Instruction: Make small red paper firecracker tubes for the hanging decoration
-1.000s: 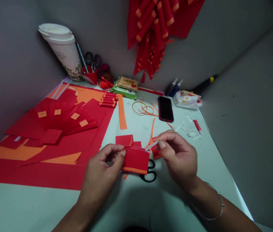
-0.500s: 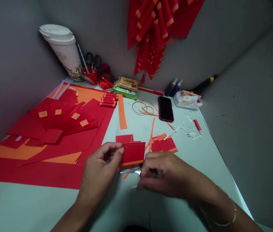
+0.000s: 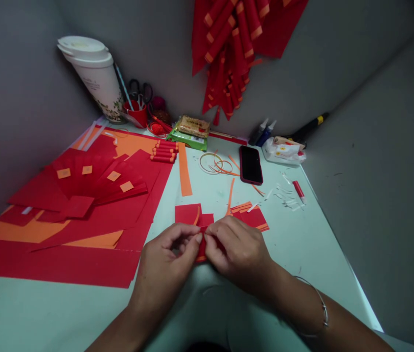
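A small red paper piece point(image 3: 201, 253) with an orange strip along its lower edge is between my hands, above the table. My left hand point(image 3: 172, 256) pinches its upper edge with thumb and fingertips. Right beside it, my right hand point(image 3: 238, 247) grips the same edge, fingers curled. Most of the paper is hidden by the hands, and no scissors show near them. Just beyond lie a red paper square point(image 3: 187, 213) with a thin orange strip on it and, to the right, red paper pieces point(image 3: 254, 218) with orange edges.
Large red sheets point(image 3: 93, 264) cover the left side. Small red rolls point(image 3: 165, 151), an orange strip point(image 3: 185, 171), a phone point(image 3: 251, 165) and a red tube point(image 3: 298, 191) lie farther back. A tall white cup point(image 3: 99, 88) stands by the wall; red paper firecrackers point(image 3: 229, 44) hang above.
My right hand has moved up and left to the paper's top edge, beside my left hand. The scissors seen under it before are out of sight, and the paper is more covered.
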Available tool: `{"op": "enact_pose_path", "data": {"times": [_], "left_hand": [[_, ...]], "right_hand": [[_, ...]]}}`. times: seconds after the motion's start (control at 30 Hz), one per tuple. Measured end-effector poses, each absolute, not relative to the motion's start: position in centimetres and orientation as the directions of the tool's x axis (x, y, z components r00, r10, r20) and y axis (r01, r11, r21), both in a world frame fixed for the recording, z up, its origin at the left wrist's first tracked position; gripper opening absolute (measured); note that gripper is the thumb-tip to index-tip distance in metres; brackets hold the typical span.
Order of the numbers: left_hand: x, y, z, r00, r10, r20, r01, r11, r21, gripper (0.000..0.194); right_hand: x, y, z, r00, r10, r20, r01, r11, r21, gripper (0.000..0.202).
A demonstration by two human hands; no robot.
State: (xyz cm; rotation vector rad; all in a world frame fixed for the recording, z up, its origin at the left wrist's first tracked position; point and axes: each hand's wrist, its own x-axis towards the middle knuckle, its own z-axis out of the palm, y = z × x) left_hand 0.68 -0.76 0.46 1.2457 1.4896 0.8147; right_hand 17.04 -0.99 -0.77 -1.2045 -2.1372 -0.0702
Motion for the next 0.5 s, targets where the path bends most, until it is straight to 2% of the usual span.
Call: {"op": "enact_pose_path", "data": {"times": [0.07,0.13,0.27,0.33,0.4,0.47,0.5], "left_hand": [[0.8,-0.8,0.5,0.029,0.965,-0.260,0.300,0.240,0.923,0.019],[0.8,-0.8,0.4,0.024,0.968,-0.251,0.298,0.233,0.926,0.018],[0.4,-0.5,0.3,-0.012,0.975,-0.220,0.291,0.214,0.932,0.018],[-0.2,-0.1,0.2,-0.063,0.979,-0.195,0.279,0.205,0.938,0.017],[-0.9,0.3,0.2,-0.142,0.975,-0.169,0.241,0.200,0.950,0.016],[-1.6,0.6,0.2,-0.223,0.960,-0.168,0.164,0.206,0.965,0.016],[-1.9,0.8,0.2,-0.262,0.948,-0.179,0.104,0.212,0.972,0.018]], "right_hand": [[16.9,-0.9,-0.8,-0.344,0.727,0.595,0.786,0.570,-0.242,0.017],[16.6,-1.0,-0.6,-0.330,0.726,0.603,0.768,0.578,-0.276,0.018],[16.7,-1.4,0.9,-0.304,0.762,0.572,0.614,0.615,-0.494,0.017],[17.3,-1.6,2.0,-0.407,0.796,0.448,0.463,0.603,-0.649,0.014],[18.3,-1.5,2.9,-0.643,0.730,0.234,0.317,0.531,-0.786,0.011],[19.2,-1.2,3.1,-0.794,0.606,0.055,0.303,0.473,-0.827,0.011],[19.6,-0.9,3.0,-0.803,0.596,0.003,0.350,0.475,-0.807,0.012]]}}
